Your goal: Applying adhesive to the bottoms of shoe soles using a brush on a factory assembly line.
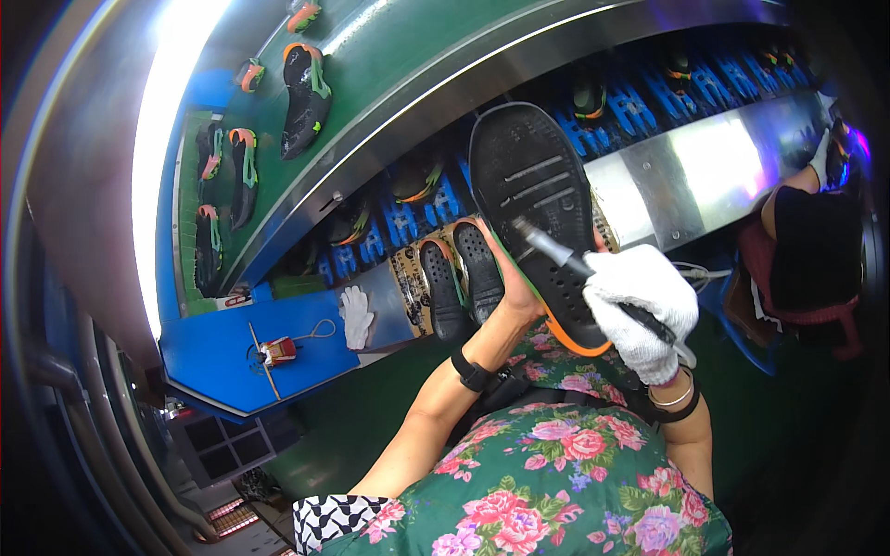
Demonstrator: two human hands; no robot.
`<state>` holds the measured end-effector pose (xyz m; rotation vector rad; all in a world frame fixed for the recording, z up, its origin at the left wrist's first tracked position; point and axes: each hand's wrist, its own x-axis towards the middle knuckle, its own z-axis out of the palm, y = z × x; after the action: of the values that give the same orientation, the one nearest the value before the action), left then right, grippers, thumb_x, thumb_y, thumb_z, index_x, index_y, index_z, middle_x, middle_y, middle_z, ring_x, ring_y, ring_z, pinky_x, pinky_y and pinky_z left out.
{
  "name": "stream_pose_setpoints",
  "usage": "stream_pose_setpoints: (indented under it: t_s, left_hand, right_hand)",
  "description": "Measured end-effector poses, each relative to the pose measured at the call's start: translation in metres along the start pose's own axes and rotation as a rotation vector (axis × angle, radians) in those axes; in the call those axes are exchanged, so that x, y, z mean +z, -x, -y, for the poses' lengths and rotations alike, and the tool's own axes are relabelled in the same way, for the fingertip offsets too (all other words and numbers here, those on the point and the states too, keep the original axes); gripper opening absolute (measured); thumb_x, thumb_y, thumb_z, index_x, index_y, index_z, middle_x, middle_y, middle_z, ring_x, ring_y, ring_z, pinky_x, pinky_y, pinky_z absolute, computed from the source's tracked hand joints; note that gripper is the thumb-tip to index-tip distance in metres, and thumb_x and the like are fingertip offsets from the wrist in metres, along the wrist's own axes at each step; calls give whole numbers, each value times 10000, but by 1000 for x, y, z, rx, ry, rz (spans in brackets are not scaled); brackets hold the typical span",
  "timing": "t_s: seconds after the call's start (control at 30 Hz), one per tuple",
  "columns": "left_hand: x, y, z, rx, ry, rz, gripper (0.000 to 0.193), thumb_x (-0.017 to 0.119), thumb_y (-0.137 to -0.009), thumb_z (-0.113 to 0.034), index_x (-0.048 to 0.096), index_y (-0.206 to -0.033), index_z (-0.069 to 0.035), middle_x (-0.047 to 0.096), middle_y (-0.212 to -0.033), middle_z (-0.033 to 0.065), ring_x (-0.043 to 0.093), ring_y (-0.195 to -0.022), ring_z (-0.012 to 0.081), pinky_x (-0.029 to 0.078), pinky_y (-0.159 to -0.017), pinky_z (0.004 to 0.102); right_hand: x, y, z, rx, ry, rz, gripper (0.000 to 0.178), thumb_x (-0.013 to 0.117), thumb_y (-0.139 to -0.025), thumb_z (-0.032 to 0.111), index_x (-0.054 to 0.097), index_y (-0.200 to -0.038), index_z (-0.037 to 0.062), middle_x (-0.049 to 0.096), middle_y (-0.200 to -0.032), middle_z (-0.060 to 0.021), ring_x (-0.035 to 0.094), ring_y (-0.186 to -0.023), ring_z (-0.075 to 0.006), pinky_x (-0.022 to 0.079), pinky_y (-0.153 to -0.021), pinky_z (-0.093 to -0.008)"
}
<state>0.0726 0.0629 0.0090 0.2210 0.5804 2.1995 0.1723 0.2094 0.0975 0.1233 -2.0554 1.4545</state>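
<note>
My bare left hand (520, 289) is closed around the edges of a large black shoe sole (535, 167), with its broad toe end tilted up and away. Orange trim curves around its heel end, and holes and raised bars mark the face turned to me. In a white knit glove, my right hand (646, 313) grips a dark-handled brush (553, 248). The brush's pale tip rests at or just over the middle of the sole. Left of my left hand, a pair of similar black soles (442, 285) lies on a strip of cardboard (405, 289).
Behind the metal rail (371, 153), a green conveyor belt (269, 102) carries black shoe uppers (304, 100). Blue racks (399, 222) run below it. A blue side table (232, 347) holds a white glove (356, 317) and a small red item (277, 350). Another person's arm (799, 181) shows at far right.
</note>
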Motion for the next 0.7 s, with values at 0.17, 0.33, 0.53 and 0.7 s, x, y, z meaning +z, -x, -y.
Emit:
stream_pose_setpoints:
  t_s: [0.17, 0.33, 0.53, 0.7]
  left_hand:
    - [-1, -2, 4, 3, -26, -2, 1281, 296, -708, -1061, 484, -1446, -31, 638, -1229, 194, 675, -1102, 362, 567, -960, 528]
    - [-1, -9, -2, -14, 40, 104, 1302, 328, -671, -1076, 525, -1376, 1, 659, -1190, 208, 670, -1092, 373, 552, -988, 545]
    - [2, -8, -8, 42, 12, 53, 1247, 473, -689, -1031, 545, -1301, 53, 635, -1200, 177, 638, -1128, 356, 531, -1008, 505]
    - [-5, -11, -2, 63, -17, 84, 1106, 612, -738, -928, 545, -1275, 36, 654, -1163, 200, 637, -1172, 354, 534, -1027, 475]
  right_hand:
    - [7, 5, 9, -182, 155, 108, 247, 814, -747, -9, 790, -988, 37, 769, -988, -160, 726, -842, -294, 564, -772, -378]
    - [-5, 6, -4, 22, -101, 12, 172, 800, -757, -42, 764, -914, 18, 749, -897, -146, 720, -803, -271, 570, -759, -362]
    - [1, 15, 4, -221, 111, 131, 270, 829, -760, 10, 798, -1022, 70, 782, -1037, -133, 745, -888, -268, 580, -779, -384]
    - [-20, 14, -4, -41, -91, 75, 260, 822, -751, -17, 795, -996, 66, 781, -1026, -124, 740, -886, -274, 578, -775, -383]
